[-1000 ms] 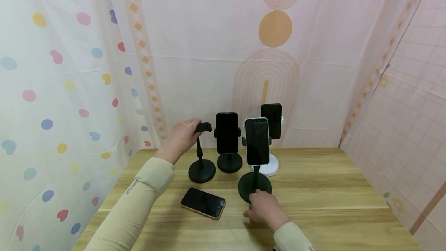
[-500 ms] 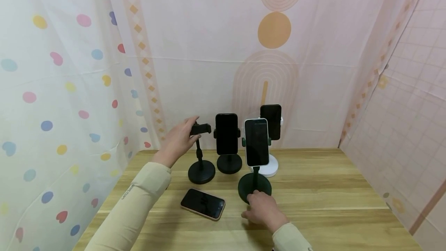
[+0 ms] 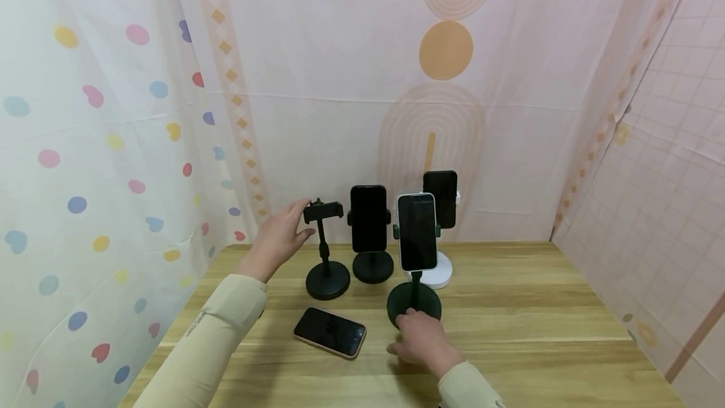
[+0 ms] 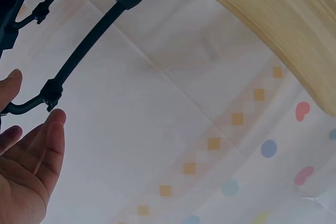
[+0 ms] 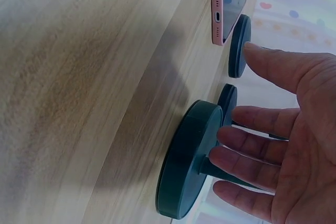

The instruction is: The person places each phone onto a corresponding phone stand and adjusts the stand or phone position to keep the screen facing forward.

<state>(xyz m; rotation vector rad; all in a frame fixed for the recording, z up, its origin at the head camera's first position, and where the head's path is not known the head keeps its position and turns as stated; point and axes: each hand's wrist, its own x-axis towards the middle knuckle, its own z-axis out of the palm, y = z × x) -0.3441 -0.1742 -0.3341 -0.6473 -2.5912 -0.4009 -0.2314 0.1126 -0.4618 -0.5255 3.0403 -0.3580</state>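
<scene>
My left hand (image 3: 277, 237) is beside the clamp of a black phone stand (image 3: 327, 281) that holds no phone. Its thumb and fingers are spread around the clamp's left end; whether they touch it I cannot tell. In the left wrist view, the fingers (image 4: 50, 145) look fairly straight near the stand's joint. My right hand (image 3: 425, 340) hovers at the front of a dark green phone stand (image 3: 399, 307), with loosely extended fingers (image 5: 252, 166) over its round base. That stand bears a white-edged phone (image 3: 418, 232). Flat on the table between my hands lies a pink-cased phone (image 3: 330, 332).
Behind, another black stand (image 3: 373, 267) carries a black phone (image 3: 369, 219). A white stand (image 3: 444, 269) with a dark phone (image 3: 447, 187) is partly hidden by the green one. Patterned curtains (image 3: 317, 49) surround the wooden table (image 3: 538, 307) at the back and sides.
My left hand has let go of the black stand's clamp and drawn back left, uncovering more of it. The clamp now faces more forward. My right hand has shifted slightly left.
</scene>
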